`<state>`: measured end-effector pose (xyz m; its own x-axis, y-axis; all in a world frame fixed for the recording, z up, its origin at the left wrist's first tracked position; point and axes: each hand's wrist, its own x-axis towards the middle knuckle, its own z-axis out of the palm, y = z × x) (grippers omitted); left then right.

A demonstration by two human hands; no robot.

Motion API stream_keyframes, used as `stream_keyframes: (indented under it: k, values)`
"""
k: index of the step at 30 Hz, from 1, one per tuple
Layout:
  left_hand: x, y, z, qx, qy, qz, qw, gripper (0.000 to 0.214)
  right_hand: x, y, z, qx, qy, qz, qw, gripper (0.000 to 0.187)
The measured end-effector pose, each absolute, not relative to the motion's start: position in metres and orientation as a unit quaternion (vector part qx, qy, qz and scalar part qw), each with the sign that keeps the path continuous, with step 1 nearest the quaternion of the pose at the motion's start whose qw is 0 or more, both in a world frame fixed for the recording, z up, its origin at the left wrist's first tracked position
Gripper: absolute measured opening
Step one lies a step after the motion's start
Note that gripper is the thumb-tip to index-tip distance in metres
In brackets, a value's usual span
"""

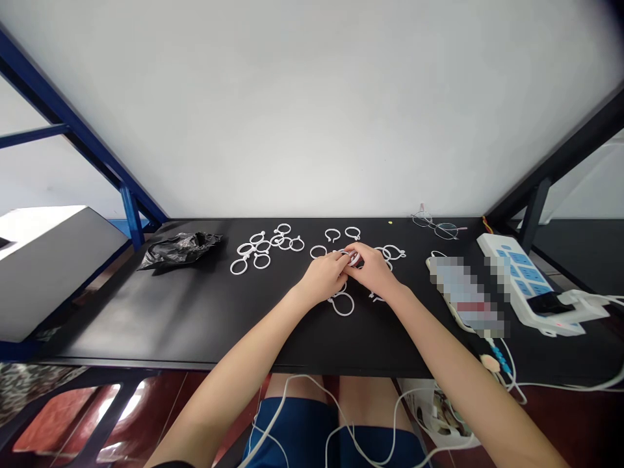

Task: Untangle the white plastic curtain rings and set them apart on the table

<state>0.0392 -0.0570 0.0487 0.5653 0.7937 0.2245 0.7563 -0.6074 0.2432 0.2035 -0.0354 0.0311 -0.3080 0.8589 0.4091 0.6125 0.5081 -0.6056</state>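
Note:
Both hands meet over the middle of the black table [195,318]. My left hand [325,276] and my right hand [373,268] pinch a small white plastic ring [354,259] between their fingertips. Another white ring [342,304] lies just below my left hand. A cluster of several white rings [266,250] lies to the left. More loose rings [351,233] sit behind the hands, and others [394,252] lie to the right of them.
A crumpled black plastic bag [180,248] lies at the far left of the table. Eyeglasses [436,225] rest at the back right. A blurred phone [465,296] and a white-blue power strip [529,279] with cables sit on the right.

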Motion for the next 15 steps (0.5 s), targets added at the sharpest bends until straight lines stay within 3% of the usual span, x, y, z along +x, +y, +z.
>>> stream_keyframes:
  k: [15]
  values:
    - [0.0385, -0.055, 0.0417, 0.889, 0.43, 0.15, 0.047, 0.023, 0.2022, -0.0373, 0.0322, -0.47, -0.795, 0.195, 0.331, 0.022]
